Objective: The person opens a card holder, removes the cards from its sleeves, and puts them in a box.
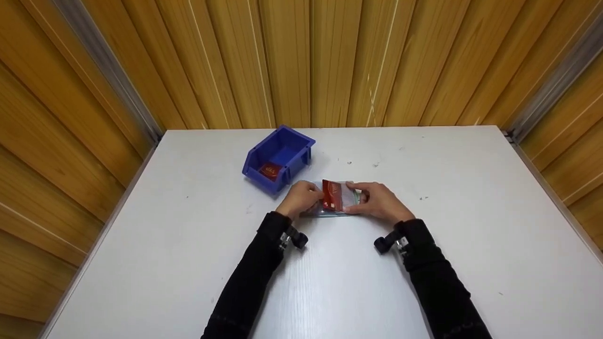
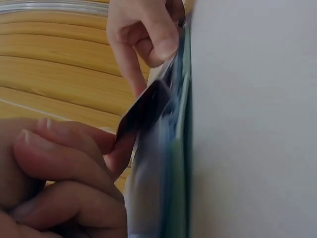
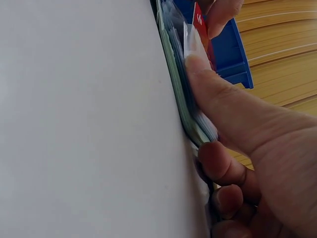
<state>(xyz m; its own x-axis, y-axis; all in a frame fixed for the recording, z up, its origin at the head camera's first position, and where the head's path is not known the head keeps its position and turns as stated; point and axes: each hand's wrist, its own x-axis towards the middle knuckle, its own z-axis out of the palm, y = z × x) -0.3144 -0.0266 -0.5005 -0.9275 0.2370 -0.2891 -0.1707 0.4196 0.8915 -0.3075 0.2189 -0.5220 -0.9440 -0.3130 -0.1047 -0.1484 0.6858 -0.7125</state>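
A red card (image 1: 332, 195) with pale markings stands partly in a clear plastic sleeve (image 1: 348, 193) of a card holder with several leaves (image 3: 179, 84). My left hand (image 1: 301, 198) pinches the card's left edge; in the left wrist view, the card (image 2: 146, 109) tilts up from the leaves between thumb and finger. From the right side, my right hand (image 1: 382, 202) grips the holder. In the right wrist view, its thumb presses on the clear sleeve while the other fingers curl at the holder's edge. How deep the card sits in the sleeve I cannot tell.
Behind and left of the holder stands a blue plastic bin (image 1: 300, 165), set at an angle. Another red card (image 1: 270, 171) lies inside at its low front. The white table (image 1: 452, 188) meets yellow wood-look panels (image 1: 334, 66) at the back.
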